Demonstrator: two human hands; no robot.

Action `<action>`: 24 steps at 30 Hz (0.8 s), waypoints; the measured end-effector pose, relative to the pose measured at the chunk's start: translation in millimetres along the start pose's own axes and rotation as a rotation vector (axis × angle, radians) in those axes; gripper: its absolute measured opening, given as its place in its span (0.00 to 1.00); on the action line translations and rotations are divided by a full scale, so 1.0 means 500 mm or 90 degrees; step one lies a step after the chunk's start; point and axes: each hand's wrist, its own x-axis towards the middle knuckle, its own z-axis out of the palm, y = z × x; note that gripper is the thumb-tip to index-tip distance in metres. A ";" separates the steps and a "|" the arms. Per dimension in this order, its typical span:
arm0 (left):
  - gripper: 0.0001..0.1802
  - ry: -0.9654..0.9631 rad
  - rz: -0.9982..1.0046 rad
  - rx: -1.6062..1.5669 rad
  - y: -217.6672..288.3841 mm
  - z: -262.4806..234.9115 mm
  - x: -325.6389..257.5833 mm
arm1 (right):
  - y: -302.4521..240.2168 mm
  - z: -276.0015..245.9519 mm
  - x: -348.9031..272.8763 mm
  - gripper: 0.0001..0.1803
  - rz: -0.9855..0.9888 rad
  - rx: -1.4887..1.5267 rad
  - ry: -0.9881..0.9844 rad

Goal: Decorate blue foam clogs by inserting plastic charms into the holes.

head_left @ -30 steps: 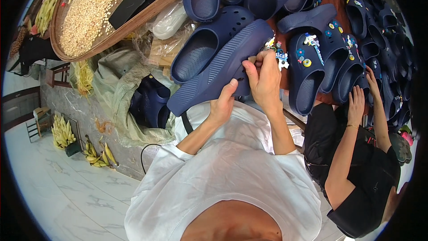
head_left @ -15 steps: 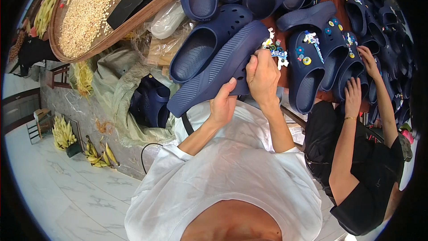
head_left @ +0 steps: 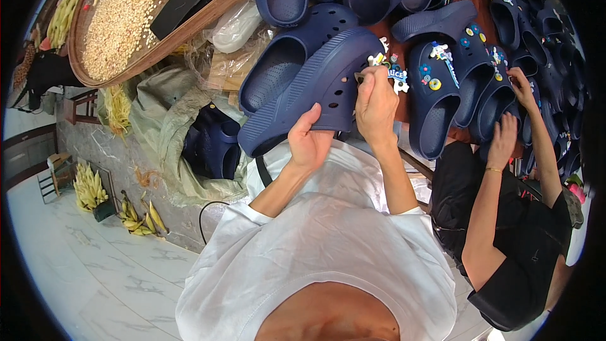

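Observation:
A navy foam clog (head_left: 297, 98) is tipped on its side in front of me. My left hand (head_left: 310, 142) grips it from below, thumb pressed on its side. My right hand (head_left: 377, 110) is closed in a pinch beside the holed upper, with a small dark tip showing at the fingers; what it belongs to is hidden. A pale spot shows in one of the clog's holes. Just beyond my right fingers are colourful shoe charms (head_left: 396, 76). Behind the held clog lies another navy clog (head_left: 271, 76), its opening facing up.
More navy clogs, some with charms like this decorated clog (head_left: 435, 107), cover the brown table (head_left: 399, 110). A co-worker's hands (head_left: 503, 139) touch clogs at right. At left are a wooden tray (head_left: 158, 50) of kernels and an open sack (head_left: 161, 126) holding clogs.
The held clog has rolled so more of its holed side faces up. My left hand has shifted slightly left, and my right hand has moved a little right, exposing the small tip.

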 end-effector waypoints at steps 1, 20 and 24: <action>0.26 0.014 0.011 0.013 0.002 0.006 0.001 | -0.002 0.000 0.001 0.06 0.001 -0.001 0.000; 0.31 0.073 0.005 -0.114 0.029 0.025 -0.034 | 0.099 -0.025 -0.001 0.11 0.158 -0.050 0.026; 0.32 0.076 0.008 -0.104 0.029 0.031 -0.037 | 0.101 -0.026 0.000 0.10 0.100 -0.114 0.055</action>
